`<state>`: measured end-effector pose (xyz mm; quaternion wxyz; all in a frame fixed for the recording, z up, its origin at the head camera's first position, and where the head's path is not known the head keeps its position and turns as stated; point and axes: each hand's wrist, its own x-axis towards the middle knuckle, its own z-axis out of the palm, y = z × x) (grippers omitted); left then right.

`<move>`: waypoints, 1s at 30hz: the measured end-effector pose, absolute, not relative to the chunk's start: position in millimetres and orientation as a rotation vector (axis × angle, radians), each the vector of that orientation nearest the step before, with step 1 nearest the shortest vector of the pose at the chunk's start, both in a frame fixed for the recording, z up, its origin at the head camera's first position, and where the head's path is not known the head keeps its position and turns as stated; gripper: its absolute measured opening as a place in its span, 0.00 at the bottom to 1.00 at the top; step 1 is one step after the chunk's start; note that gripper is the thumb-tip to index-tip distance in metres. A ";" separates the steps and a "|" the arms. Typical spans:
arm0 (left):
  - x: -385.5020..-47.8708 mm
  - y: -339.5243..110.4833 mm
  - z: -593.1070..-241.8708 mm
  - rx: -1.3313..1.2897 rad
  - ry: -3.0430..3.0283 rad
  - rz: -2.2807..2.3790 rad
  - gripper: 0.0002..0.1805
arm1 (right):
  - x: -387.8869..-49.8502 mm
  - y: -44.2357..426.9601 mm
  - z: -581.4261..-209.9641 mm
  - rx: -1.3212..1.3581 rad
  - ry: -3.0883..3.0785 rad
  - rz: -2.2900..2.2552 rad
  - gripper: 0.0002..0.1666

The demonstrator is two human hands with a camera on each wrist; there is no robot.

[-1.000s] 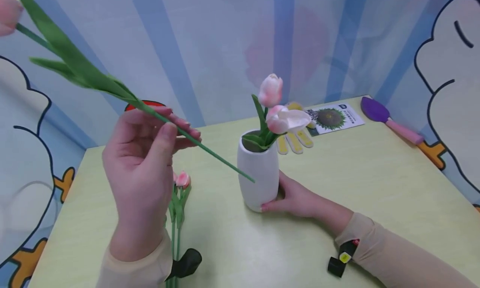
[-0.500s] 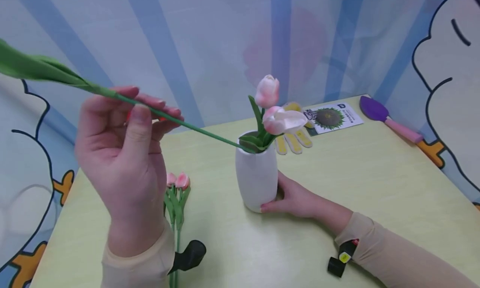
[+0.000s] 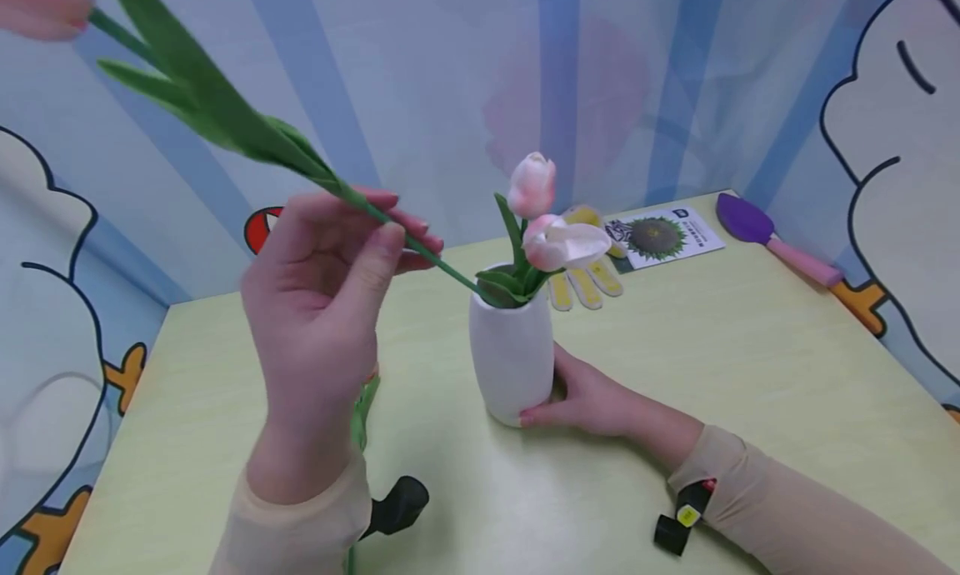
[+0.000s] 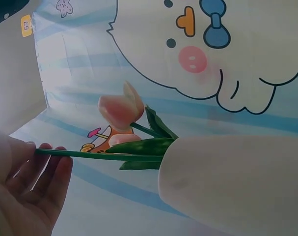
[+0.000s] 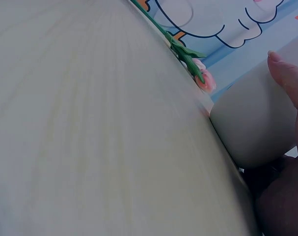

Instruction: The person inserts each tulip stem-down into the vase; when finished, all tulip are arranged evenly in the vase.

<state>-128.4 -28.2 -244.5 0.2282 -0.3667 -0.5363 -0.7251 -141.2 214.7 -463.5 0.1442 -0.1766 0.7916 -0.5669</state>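
Note:
My left hand (image 3: pixel 330 308) pinches the green stem of a pink tulip (image 3: pixel 247 133) between thumb and fingers. This flower slants up to the left, its bloom cut off by the frame's corner, and its stem's lower end is at the mouth of a white vase (image 3: pixel 512 362). Two pale pink tulips (image 3: pixel 562 242) stand inside the vase. Low on the vase's right side, my right hand (image 3: pixel 592 396) grips it near the base; the right wrist view shows the thumb (image 5: pixel 288 78) on its wall. Other tulips (image 5: pixel 190 61) lie on the table, mostly hidden behind my left arm in the head view.
Behind the vase lie yellow-and-white gloves (image 3: pixel 585 283) and a card with a sunflower picture (image 3: pixel 663 235). A purple trowel with a pink handle (image 3: pixel 776 237) rests near the table's far right corner. Printed blue curtains surround the table (image 3: pixel 750 350) at the back and sides.
The tulip stem's lower end has gone from in front of the vase up to its mouth. My left hand shifted left, then back right and nearer the vase. The right hand stays in place.

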 end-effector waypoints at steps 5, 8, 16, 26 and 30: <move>-129.5 -21.9 -251.3 -1.032 -1.584 -1.944 0.09 | -141.0 214.7 -462.6 -0.504 2.269 -1.633 0.58; -128.8 -19.4 -254.5 -1.039 -1.645 -1.922 0.09 | -141.0 214.2 -462.3 -0.500 2.267 -1.627 0.58; -127.3 -14.1 -260.2 -1.077 -1.784 -1.804 0.10 | -140.4 214.2 -461.5 -0.489 2.273 -1.635 0.58; -127.5 -11.3 -267.1 -1.099 -1.861 -1.696 0.10 | -141.5 214.0 -461.8 -0.513 2.270 -1.644 0.58; -125.9 -11.1 -270.0 -1.138 -1.867 -1.633 0.09 | -142.3 214.4 -462.5 -0.516 2.265 -1.642 0.58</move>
